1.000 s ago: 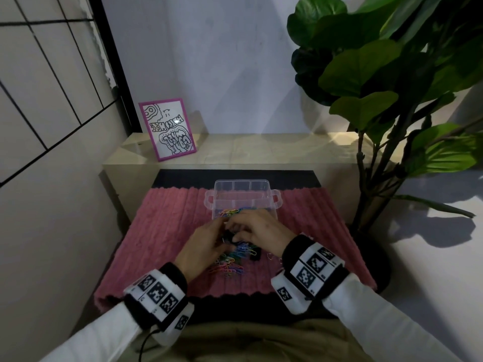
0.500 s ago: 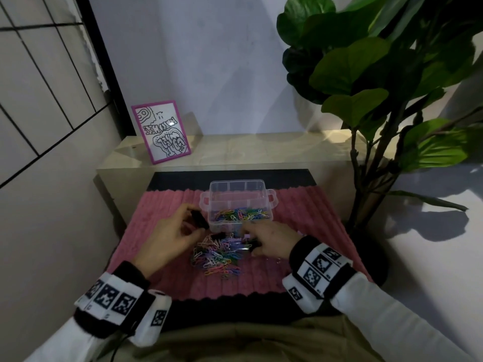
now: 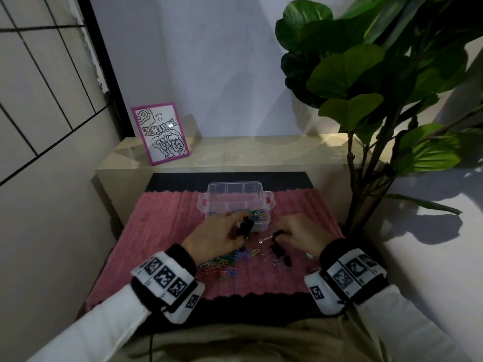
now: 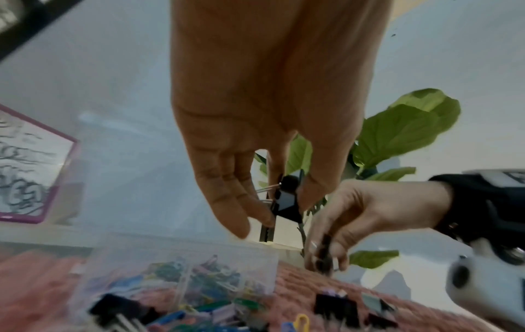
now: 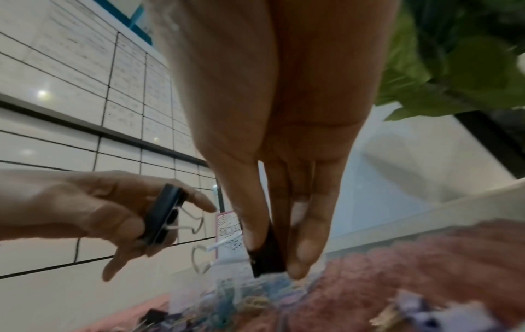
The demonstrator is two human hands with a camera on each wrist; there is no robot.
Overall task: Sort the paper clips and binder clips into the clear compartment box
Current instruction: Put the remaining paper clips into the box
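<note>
The clear compartment box point(image 3: 236, 197) stands on the pink mat, with coloured paper clips point(image 3: 257, 215) in its near compartments. My left hand point(image 3: 241, 227) hovers at the box's front edge and grips black binder clips point(image 4: 287, 202), also seen from the right wrist as binder clips point(image 5: 164, 215). To the right of the box, my right hand point(image 3: 281, 235) pinches one black binder clip point(image 5: 267, 253) just above the mat. A pile of loose paper clips point(image 3: 224, 266) and a few loose black binder clips point(image 3: 279, 254) lie on the mat between my wrists.
The pink ribbed mat point(image 3: 162, 220) lies on a black surface in front of a low beige ledge point(image 3: 261, 152). A framed drawing point(image 3: 160, 133) leans at the ledge's left end. A large leafy plant point(image 3: 366, 87) stands close on the right, a tiled wall on the left.
My left hand has moved right from beside the box to its front edge, still holding black clips. My right hand has shifted right off the pile and lifted a black binder clip.
</note>
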